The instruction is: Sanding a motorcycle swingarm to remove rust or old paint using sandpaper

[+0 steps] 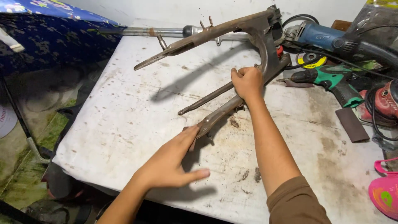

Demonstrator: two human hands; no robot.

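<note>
Rusty brown metal makes up the frame [232, 62], a forked piece lying across the far half of the stained white tabletop [124, 124], its prongs pointing left and one leg slanting toward the near side. The right hand [247, 82] has its grip closed tight around the frame's curved bend. The left hand [174, 161] lies lower, fingers extended and pressing what looks like a small scrap of sandpaper [191, 137] against the tip of the nearest leg, thumb spread aside. To the right lie a blue grinder [327, 37], a green drill [327, 79] and a pink object [385, 191] at the edge.
</note>
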